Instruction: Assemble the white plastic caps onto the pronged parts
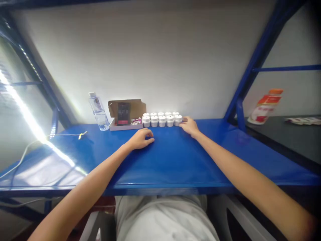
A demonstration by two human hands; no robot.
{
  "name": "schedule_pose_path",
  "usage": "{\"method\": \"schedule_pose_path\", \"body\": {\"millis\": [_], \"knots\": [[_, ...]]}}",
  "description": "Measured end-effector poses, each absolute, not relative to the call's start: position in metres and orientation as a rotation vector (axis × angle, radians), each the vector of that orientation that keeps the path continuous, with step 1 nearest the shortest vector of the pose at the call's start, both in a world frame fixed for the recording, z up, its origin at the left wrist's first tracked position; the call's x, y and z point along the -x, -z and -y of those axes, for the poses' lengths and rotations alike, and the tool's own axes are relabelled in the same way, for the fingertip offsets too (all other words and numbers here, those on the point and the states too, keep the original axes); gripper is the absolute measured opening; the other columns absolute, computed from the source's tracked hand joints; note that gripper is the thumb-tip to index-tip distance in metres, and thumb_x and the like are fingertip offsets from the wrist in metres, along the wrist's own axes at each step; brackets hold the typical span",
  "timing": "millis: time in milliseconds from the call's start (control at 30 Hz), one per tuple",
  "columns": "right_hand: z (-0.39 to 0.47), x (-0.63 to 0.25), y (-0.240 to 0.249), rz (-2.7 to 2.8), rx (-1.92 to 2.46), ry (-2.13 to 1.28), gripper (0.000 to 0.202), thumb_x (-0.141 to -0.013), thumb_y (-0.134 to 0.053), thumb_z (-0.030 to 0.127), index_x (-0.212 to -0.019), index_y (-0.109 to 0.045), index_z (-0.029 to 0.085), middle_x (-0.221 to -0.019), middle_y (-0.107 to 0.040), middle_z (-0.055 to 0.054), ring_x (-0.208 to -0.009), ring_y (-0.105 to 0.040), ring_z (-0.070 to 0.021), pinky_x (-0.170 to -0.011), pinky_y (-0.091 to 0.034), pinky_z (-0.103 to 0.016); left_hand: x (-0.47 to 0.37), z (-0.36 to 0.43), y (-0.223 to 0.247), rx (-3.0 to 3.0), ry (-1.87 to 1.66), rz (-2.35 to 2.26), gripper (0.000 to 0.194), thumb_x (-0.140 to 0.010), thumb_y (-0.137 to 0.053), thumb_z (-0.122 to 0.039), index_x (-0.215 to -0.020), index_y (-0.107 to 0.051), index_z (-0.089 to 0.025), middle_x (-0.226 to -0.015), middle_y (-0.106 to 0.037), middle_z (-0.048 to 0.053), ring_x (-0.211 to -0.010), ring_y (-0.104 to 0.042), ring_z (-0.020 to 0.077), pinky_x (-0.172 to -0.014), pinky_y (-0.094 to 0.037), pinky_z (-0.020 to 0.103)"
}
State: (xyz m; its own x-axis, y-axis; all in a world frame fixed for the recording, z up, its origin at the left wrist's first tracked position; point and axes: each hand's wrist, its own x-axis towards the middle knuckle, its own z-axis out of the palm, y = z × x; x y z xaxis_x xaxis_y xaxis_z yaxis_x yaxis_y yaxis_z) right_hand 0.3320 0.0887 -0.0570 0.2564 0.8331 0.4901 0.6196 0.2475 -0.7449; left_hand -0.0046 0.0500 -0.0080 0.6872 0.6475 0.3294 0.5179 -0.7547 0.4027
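Two rows of small white lidded jars (162, 121) stand side by side at the back of the blue table (160, 160). My right hand (190, 126) is at the right end of the front row, its fingers against the side of the last jar (178, 119), which sits upright in line with the others. My left hand (140, 138) rests on the table in front of the row's left end. Its fingers are loosely curled with the thumb apart, and nothing shows in it.
An open cardboard box (127, 115) holding a dark phone-like object (123, 112) and small pink-and-white packets stands left of the jars. Beside it is a clear bottle (99, 112). A white cable (62, 135) lies further left. An orange-capped bottle (265, 107) stands on a dark surface at right.
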Motion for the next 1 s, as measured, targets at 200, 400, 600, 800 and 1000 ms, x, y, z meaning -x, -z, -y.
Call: {"method": "schedule_pose_path", "body": {"millis": [200, 400, 600, 800, 1000], "knots": [[-0.063, -0.308, 0.029, 1.553, 1.363, 0.093, 0.022, -0.088, -0.057, 0.036, -0.103, -0.063, 0.021, -0.104, -0.067, -0.012, -0.101, -0.061, -0.0288, -0.097, -0.048, -0.046, 0.014, -0.058, 0.008, -2.692, -0.755, -1.08, 0.037, -0.091, -0.059, -0.051, -0.106, -0.071, -0.018, -0.113, -0.068, 0.013, -0.106, -0.065, 0.0288, -0.097, -0.051, 0.043], [-0.032, -0.253, 0.017, 2.398, 1.079, -0.166, 0.071, -0.088, -0.063, 0.064, -0.147, -0.057, 0.025, -0.157, -0.05, -0.011, -0.145, -0.045, -0.0349, -0.122, -0.031, -0.049, 0.017, -0.058, 0.013, -2.668, -0.643, -1.17, 0.072, -0.092, -0.048, -0.071, -0.14, -0.06, -0.018, -0.146, -0.06, 0.016, -0.139, -0.052, 0.0331, -0.118, -0.035, 0.047], [-0.029, -0.243, 0.024, 2.467, 1.216, -0.36, 0.11, -0.088, -0.051, 0.08, -0.168, -0.002, 0.024, -0.174, -0.007, -0.008, -0.159, -0.016, -0.0358, -0.128, -0.016, -0.052, 0.014, -0.055, 0.019, -2.682, -0.242, -1.205, 0.099, -0.09, -0.037, -0.081, -0.165, -0.023, -0.019, -0.173, -0.01, 0.013, -0.161, -0.011, 0.0322, -0.129, -0.005, 0.051], [-0.031, -0.244, 0.024, 2.556, 1.203, -0.394, 0.101, -0.087, -0.051, 0.082, -0.167, -0.02, 0.028, -0.172, -0.02, -0.006, -0.159, -0.019, -0.0354, -0.13, -0.011, -0.051, 0.012, -0.052, 0.014, -2.674, -0.119, -1.179, 0.1, -0.09, -0.034, -0.083, -0.166, -0.019, -0.02, -0.172, -0.012, 0.011, -0.161, -0.01, 0.0308, -0.129, -0.002, 0.052], [-0.032, -0.245, 0.027, 2.526, 1.234, -0.344, 0.104, -0.086, -0.052, 0.083, -0.167, -0.016, 0.028, -0.173, -0.017, -0.006, -0.159, -0.016, -0.035, -0.13, -0.007, -0.053, 0.01, -0.049, 0.012, -2.669, -0.165, -1.157, 0.096, -0.091, -0.035, -0.082, -0.167, -0.017, -0.027, -0.173, -0.011, 0.006, -0.161, -0.009, 0.032, -0.128, -0.004, 0.054]]}}
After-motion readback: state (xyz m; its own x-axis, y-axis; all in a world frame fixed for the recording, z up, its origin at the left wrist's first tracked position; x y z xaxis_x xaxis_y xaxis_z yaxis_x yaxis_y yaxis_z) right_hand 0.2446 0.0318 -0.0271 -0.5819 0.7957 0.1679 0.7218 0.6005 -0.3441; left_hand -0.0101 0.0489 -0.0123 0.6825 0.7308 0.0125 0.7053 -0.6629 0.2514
